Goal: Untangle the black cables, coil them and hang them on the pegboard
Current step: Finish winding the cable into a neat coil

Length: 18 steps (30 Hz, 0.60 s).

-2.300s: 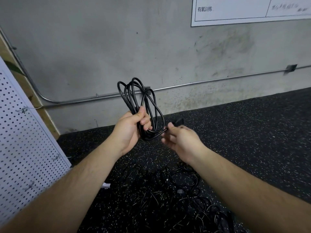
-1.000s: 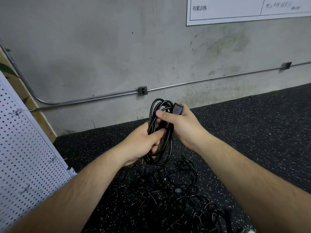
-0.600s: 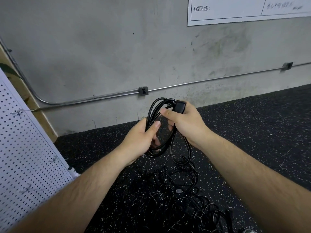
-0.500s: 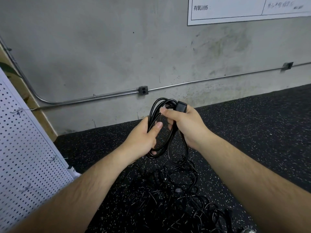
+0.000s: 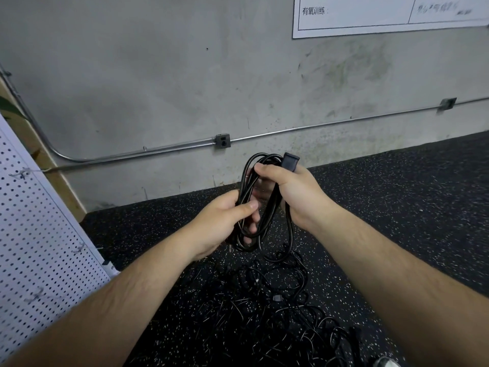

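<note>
Thumb pressed across the strands and fingers curled behind them, a person's left hand (image 5: 219,226) grips the middle of a black coil (image 5: 268,218). The right hand (image 5: 296,192) is clenched round its top, with the plug (image 5: 290,161) jutting up past the fist toward the wall. The coil is held in the air between the hands. Its long axis is near upright, the top tipped slightly right, and one loop droops lower than the rest. This cable looks wound but not yet hung. A black tangle (image 5: 264,300) lies on the floor below, and no coil shows on the pegboard (image 5: 39,234) at left, so most of the job seems ahead.
</note>
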Tool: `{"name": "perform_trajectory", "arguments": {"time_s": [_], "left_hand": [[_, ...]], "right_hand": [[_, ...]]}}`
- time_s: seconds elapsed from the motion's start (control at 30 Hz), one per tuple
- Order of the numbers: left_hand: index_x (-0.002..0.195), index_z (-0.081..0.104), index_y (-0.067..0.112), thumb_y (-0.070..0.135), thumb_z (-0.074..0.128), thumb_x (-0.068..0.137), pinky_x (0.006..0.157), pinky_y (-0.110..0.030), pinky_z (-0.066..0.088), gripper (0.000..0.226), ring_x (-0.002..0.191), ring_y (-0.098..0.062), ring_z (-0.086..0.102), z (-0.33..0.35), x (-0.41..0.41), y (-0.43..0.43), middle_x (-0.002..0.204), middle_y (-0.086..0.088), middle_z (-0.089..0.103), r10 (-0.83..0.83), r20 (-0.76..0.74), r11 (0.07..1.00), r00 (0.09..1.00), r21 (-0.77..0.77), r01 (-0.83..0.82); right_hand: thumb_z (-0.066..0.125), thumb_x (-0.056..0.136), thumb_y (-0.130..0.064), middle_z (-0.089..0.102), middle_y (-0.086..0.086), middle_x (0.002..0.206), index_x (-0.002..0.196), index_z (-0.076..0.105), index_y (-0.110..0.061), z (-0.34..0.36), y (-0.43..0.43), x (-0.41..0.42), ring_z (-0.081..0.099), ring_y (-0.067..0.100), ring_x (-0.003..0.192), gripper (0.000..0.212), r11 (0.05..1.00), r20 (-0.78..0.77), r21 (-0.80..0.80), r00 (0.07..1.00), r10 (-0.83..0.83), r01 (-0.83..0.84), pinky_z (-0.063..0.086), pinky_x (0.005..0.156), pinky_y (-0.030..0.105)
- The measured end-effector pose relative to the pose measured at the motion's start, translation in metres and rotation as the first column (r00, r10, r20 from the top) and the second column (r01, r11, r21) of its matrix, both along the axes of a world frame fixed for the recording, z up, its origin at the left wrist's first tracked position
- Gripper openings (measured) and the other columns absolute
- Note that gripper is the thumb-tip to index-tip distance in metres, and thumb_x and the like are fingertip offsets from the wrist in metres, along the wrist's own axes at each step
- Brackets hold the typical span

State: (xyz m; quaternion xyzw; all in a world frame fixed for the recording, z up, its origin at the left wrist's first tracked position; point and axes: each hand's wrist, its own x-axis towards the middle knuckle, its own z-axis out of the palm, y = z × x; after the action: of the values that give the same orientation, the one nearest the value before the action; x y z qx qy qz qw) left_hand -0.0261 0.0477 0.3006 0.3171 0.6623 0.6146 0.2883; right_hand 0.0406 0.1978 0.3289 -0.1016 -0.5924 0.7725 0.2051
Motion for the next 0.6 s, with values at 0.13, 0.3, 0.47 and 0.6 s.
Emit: {"name": "perform_trajectory", "arguments": {"time_s": [0.13, 0.3, 0.47, 0.6], "left_hand": [[0.104, 0.058, 0.009, 0.017, 0.059, 0.098, 0.062, -0.026, 0.044, 0.010, 0.062, -0.014, 0.049, 0.005, -0.006, -0.006, 0.069, 0.003, 0.049, -0.002, 0.068, 0.994, 0.998, 0.109, -0.005], [0.097, 0.055, 0.013, 0.021, 0.054, 0.102, 0.060, -0.027, 0.036, 0.009, 0.057, -0.013, 0.039, 0.006, -0.015, -0.005, 0.065, 0.005, 0.041, 0.080, 0.100, 0.986, 0.992, 0.138, -0.093], [0.094, 0.053, 0.012, 0.026, 0.050, 0.105, 0.055, -0.025, 0.037, 0.019, 0.053, -0.012, 0.033, 0.008, -0.018, -0.003, 0.063, 0.004, 0.036, 0.099, 0.146, 0.976, 0.984, 0.181, -0.125], [0.091, 0.053, 0.013, 0.023, 0.047, 0.106, 0.056, -0.026, 0.037, 0.020, 0.051, -0.011, 0.033, 0.010, -0.019, -0.004, 0.063, 0.004, 0.035, 0.144, 0.134, 0.962, 0.980, 0.215, -0.170]], "right_hand": [[0.072, 0.087, -0.057, 0.078, 0.000, 0.099, 0.100, 0.073, -0.016, -0.002, 0.005, -0.005, 0.074, 0.020, 0.097, 0.043, 0.971, 0.110, 0.228, 0.989, -0.094, 0.067, 0.056, 0.094, 0.045], [0.064, 0.087, -0.066, 0.063, -0.008, 0.076, 0.083, 0.058, -0.018, -0.003, 0.013, 0.003, 0.055, 0.001, 0.062, 0.048, 0.899, 0.180, 0.426, 0.964, -0.197, 0.104, 0.046, 0.062, 0.021], [0.067, 0.085, -0.064, 0.073, 0.007, 0.086, 0.110, 0.067, 0.001, 0.000, 0.011, 0.008, 0.060, 0.009, 0.065, 0.069, 0.911, 0.189, 0.411, 0.981, -0.035, -0.047, 0.045, 0.051, 0.025], [0.072, 0.085, -0.049, 0.071, 0.009, 0.101, 0.120, 0.062, -0.001, 0.006, 0.021, 0.012, 0.066, 0.015, 0.080, 0.061, 0.950, 0.195, 0.234, 0.967, 0.161, -0.206, 0.048, 0.056, 0.026]]}}
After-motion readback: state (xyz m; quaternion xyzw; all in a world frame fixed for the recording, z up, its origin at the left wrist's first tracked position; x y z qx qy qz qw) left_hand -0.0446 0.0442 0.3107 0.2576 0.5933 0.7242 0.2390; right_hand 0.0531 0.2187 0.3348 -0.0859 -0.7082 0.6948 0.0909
